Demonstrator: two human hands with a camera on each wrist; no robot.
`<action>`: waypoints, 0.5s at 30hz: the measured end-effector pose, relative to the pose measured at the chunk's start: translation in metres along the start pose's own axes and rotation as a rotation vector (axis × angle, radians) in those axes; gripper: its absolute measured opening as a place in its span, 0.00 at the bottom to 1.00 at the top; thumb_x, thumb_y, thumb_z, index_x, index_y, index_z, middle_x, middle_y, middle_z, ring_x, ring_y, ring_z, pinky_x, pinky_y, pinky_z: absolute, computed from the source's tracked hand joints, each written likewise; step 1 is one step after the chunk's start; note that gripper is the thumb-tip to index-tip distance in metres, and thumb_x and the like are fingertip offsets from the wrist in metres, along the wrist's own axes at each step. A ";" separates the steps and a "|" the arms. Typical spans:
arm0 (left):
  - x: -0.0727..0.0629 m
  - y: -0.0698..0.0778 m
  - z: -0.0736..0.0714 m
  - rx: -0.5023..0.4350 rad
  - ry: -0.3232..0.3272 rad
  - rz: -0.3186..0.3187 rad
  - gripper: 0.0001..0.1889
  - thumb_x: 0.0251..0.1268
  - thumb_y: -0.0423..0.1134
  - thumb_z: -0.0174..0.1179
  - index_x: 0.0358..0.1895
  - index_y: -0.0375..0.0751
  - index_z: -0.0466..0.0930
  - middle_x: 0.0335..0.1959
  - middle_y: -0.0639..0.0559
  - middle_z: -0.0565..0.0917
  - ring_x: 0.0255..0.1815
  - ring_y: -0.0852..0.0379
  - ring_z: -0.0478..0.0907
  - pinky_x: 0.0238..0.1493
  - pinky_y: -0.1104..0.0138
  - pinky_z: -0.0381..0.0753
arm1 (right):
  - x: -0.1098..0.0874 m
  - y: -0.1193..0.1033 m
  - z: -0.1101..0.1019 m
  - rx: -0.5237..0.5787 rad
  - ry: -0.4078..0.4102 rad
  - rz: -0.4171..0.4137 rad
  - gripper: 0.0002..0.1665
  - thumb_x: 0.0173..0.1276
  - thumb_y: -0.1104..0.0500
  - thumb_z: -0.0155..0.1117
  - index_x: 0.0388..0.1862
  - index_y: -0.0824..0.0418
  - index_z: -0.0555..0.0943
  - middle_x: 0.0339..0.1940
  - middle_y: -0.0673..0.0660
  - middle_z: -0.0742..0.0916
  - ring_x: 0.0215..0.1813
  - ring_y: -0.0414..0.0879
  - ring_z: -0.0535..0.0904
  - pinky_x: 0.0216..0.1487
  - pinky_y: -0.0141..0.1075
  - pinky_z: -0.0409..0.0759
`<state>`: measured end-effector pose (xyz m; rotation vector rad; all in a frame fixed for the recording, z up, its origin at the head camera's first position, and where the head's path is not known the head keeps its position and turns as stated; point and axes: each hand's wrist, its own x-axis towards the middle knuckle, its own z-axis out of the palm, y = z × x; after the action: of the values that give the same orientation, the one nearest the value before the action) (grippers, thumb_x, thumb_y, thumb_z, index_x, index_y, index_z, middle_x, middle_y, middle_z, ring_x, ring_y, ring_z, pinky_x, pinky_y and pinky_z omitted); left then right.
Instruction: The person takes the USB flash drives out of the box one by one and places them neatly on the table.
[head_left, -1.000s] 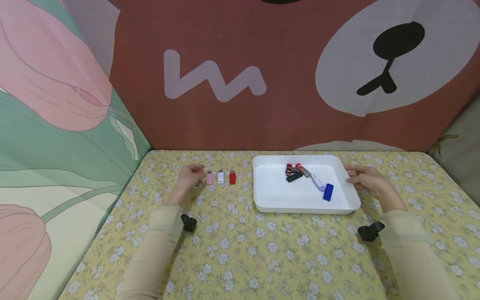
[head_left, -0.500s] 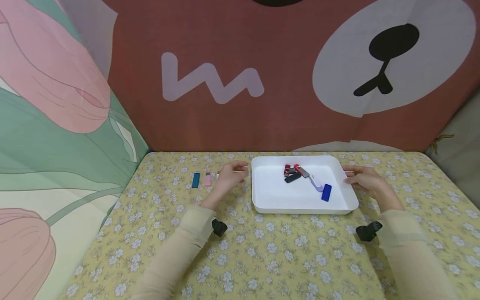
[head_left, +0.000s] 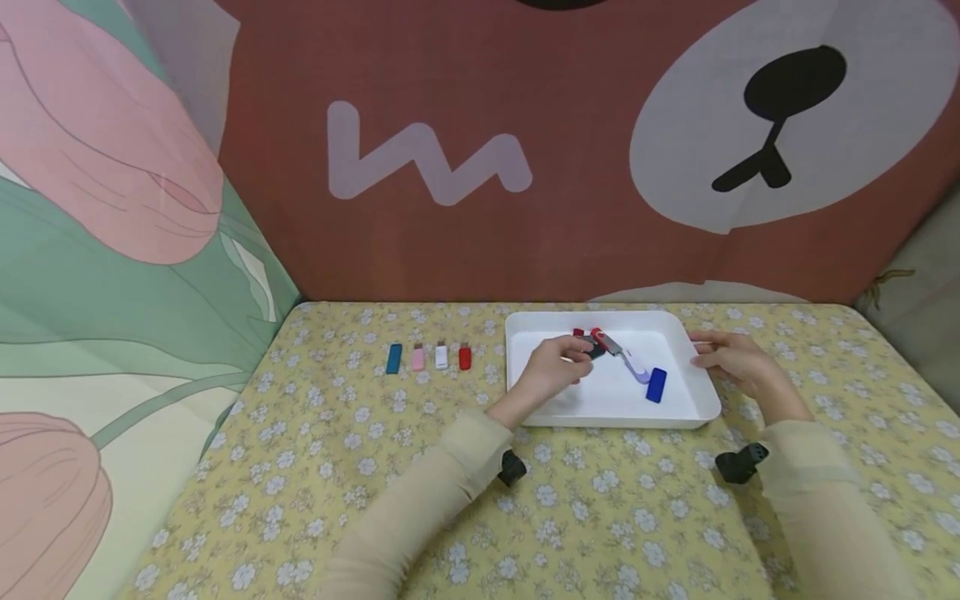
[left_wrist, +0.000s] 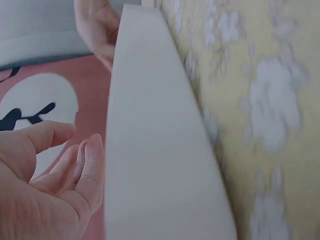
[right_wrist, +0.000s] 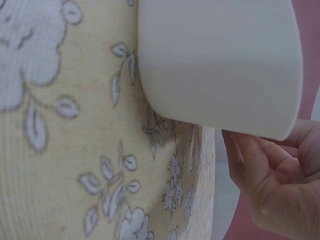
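Left hand (head_left: 557,364), grip parted around nothing, partly hides a dark stick (head_left: 597,349) and maroon piece (head_left: 578,332) in the white tray (head_left: 615,403); a red-and-silver stick (head_left: 606,340), lilac stick (head_left: 636,367) and blue stick (head_left: 656,385) show beside them. Right hand (head_left: 738,360) pinches the tray's rim. Leftward, 4 USB sticks (head_left: 441,358), teal, pink, white and red, line the flowered counter (head_left: 600,517).

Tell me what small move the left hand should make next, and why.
Perhaps pinch the black stick: the left hand, holding nothing, is over the white tray near it, while a teal stick, pink stick, white stick and red stick lie in a row outside.
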<state>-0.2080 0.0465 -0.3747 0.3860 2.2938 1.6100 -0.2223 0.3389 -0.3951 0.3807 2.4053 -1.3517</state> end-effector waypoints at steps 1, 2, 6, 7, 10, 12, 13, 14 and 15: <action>0.001 0.000 0.004 0.001 -0.010 0.002 0.16 0.65 0.32 0.58 0.55 0.34 0.78 0.47 0.41 0.84 0.40 0.54 0.83 0.39 0.71 0.84 | 0.000 0.000 0.000 -0.003 -0.002 -0.005 0.39 0.73 0.63 0.52 0.76 0.70 0.48 0.72 0.75 0.60 0.69 0.64 0.63 0.68 0.52 0.70; 0.003 -0.002 0.008 0.007 -0.013 0.000 0.16 0.65 0.33 0.59 0.55 0.35 0.78 0.46 0.42 0.84 0.38 0.56 0.83 0.38 0.72 0.84 | -0.001 0.000 0.001 -0.003 -0.004 -0.008 0.39 0.73 0.63 0.51 0.76 0.70 0.48 0.72 0.75 0.59 0.69 0.65 0.62 0.70 0.53 0.68; 0.009 -0.002 0.023 0.003 -0.003 -0.007 0.16 0.62 0.31 0.61 0.54 0.34 0.79 0.44 0.42 0.85 0.37 0.55 0.84 0.33 0.75 0.82 | -0.001 0.000 0.001 -0.003 -0.011 -0.015 0.39 0.73 0.63 0.51 0.76 0.70 0.46 0.72 0.76 0.58 0.71 0.66 0.60 0.71 0.54 0.65; 0.010 -0.001 0.027 0.002 0.002 -0.007 0.16 0.62 0.31 0.61 0.53 0.34 0.80 0.44 0.42 0.86 0.37 0.54 0.84 0.32 0.75 0.82 | -0.001 0.000 0.001 -0.002 -0.013 -0.015 0.39 0.73 0.63 0.51 0.76 0.70 0.46 0.72 0.76 0.58 0.71 0.67 0.59 0.71 0.54 0.65; 0.015 0.000 0.037 0.009 0.020 0.000 0.16 0.60 0.30 0.62 0.53 0.35 0.80 0.43 0.42 0.86 0.36 0.53 0.85 0.29 0.77 0.80 | -0.001 0.000 0.000 -0.004 -0.017 -0.015 0.39 0.73 0.63 0.51 0.76 0.70 0.46 0.73 0.76 0.57 0.72 0.67 0.59 0.72 0.54 0.64; 0.018 -0.001 0.044 0.016 0.027 0.009 0.16 0.60 0.30 0.62 0.52 0.36 0.81 0.42 0.43 0.87 0.35 0.53 0.85 0.26 0.78 0.78 | -0.001 0.000 0.000 -0.007 -0.017 -0.014 0.39 0.73 0.63 0.51 0.76 0.70 0.46 0.73 0.76 0.57 0.71 0.66 0.59 0.72 0.54 0.64; 0.019 -0.001 0.047 0.023 0.031 0.013 0.16 0.60 0.31 0.63 0.52 0.36 0.81 0.42 0.43 0.87 0.33 0.54 0.85 0.25 0.79 0.76 | -0.001 -0.001 0.000 -0.008 -0.016 -0.012 0.39 0.73 0.62 0.51 0.76 0.70 0.46 0.73 0.76 0.57 0.71 0.66 0.59 0.72 0.54 0.64; 0.020 -0.001 0.050 0.035 0.034 0.015 0.15 0.60 0.31 0.63 0.51 0.37 0.81 0.41 0.44 0.87 0.31 0.56 0.84 0.24 0.79 0.75 | -0.001 -0.001 0.000 -0.011 -0.016 -0.012 0.39 0.73 0.62 0.51 0.76 0.70 0.46 0.73 0.76 0.57 0.71 0.66 0.59 0.72 0.54 0.65; 0.021 -0.001 0.053 0.045 0.035 0.016 0.15 0.60 0.31 0.63 0.51 0.37 0.82 0.41 0.45 0.87 0.30 0.57 0.84 0.23 0.79 0.73 | -0.001 -0.001 0.000 -0.012 -0.016 -0.011 0.39 0.73 0.62 0.51 0.76 0.70 0.46 0.73 0.76 0.57 0.71 0.66 0.60 0.71 0.54 0.65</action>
<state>-0.2058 0.0995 -0.3944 0.3909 2.3620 1.5867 -0.2219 0.3387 -0.3941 0.3526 2.4054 -1.3396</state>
